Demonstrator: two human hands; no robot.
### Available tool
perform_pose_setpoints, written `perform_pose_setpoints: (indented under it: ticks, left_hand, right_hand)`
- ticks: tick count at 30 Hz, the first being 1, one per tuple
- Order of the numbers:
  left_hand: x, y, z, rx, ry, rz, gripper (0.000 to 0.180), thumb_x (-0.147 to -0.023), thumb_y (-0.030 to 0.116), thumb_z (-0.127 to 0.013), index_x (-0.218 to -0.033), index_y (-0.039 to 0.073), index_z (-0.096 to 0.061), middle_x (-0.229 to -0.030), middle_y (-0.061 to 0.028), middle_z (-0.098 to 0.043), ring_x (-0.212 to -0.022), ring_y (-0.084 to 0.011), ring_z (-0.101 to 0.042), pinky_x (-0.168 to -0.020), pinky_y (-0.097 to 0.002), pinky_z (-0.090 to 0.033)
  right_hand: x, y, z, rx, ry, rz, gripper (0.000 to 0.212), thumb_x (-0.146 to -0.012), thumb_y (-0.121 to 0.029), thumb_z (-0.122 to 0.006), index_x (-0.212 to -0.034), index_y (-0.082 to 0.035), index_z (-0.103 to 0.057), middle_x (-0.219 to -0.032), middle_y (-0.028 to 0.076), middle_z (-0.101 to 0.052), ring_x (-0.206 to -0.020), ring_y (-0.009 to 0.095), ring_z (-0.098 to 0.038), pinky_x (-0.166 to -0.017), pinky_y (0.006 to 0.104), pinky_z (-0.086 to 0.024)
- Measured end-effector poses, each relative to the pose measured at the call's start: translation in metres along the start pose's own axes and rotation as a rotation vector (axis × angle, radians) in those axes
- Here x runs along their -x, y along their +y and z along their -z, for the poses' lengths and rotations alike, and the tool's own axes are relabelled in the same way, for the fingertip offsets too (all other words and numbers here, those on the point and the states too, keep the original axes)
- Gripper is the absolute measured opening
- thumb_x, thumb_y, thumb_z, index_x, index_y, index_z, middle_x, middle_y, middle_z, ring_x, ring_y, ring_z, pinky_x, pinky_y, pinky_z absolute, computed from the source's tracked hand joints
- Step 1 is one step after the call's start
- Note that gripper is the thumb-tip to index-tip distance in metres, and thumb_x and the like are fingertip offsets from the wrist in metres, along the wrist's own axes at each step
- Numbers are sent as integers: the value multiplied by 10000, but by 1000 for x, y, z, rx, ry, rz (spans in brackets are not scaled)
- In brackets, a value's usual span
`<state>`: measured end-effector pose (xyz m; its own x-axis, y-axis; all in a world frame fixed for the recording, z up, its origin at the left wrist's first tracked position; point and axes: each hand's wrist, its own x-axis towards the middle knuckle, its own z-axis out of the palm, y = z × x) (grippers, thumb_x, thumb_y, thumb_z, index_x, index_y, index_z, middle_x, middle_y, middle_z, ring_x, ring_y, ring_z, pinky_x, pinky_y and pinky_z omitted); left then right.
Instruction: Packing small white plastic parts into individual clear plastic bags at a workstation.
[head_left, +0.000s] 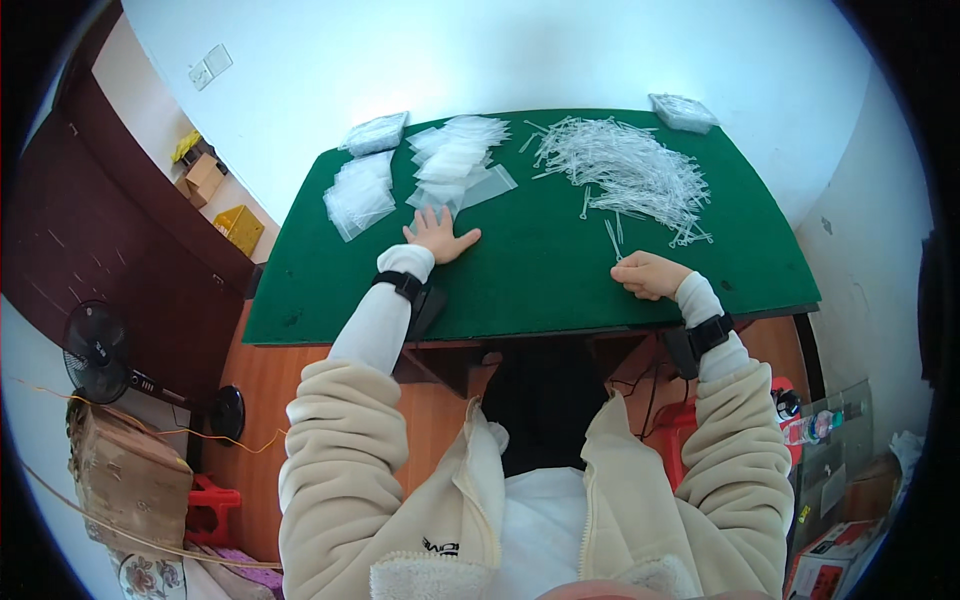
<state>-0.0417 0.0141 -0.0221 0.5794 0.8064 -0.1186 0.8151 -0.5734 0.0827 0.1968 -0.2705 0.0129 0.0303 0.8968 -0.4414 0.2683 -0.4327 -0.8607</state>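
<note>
My left hand (pixel 440 237) lies with fingers spread at the near end of a fanned stack of transparent plastic bags (pixel 452 160), its fingertips touching the lowest ones. My right hand (pixel 650 275) is closed in a pinch near the front right of the table. From its fingertips a thin transparent plastic stick (pixel 613 240) points up and away. Just beyond that hand spreads a large loose pile of similar sticks (pixel 625 170), some with small looped ends. A second group of flat transparent bags (pixel 360 195) rests to the left of my left hand.
The green-topped table (pixel 520 290) stands against a white wall. Packed transparent bundles sit at its back left (pixel 376 133) and back right (pixel 684 112). A black fan (pixel 96 350) and cardboard box (pixel 130 470) are at left; a red stool (pixel 676 435) is below right.
</note>
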Motion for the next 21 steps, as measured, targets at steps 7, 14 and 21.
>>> perform_pose_setpoints:
  ticks: [7,14,21]
  left_hand:
    - [-19,13,6,-17,22,-53,920,-760,740,-306,-1414,116,-136,-1467,-173,-61,-1354,-345,-30,-1045,-564,-60]
    - [19,13,5,-281,115,-279,789,-826,669,-253,-1412,145,-182,-1466,-171,-70,-1362,-314,-2,-1051,-540,12]
    - [36,13,14,-339,21,-389,717,-870,591,-281,-1396,107,-221,-1457,-188,-97,-1355,-344,-25,-1056,-536,-50]
  right_hand:
    - [-9,10,3,26,34,66,384,-895,-335,-480,-600,-103,-398,-526,-62,-310,-433,65,-303,-379,251,-234]
    - [1,37,-20,292,447,447,277,-849,-235,-555,-662,-52,-462,-538,-17,-341,-503,101,-391,-464,270,-328]
    - [47,44,-55,649,698,621,146,-761,-153,-623,-757,-27,-550,-666,77,-467,-585,214,-492,-556,326,-410]
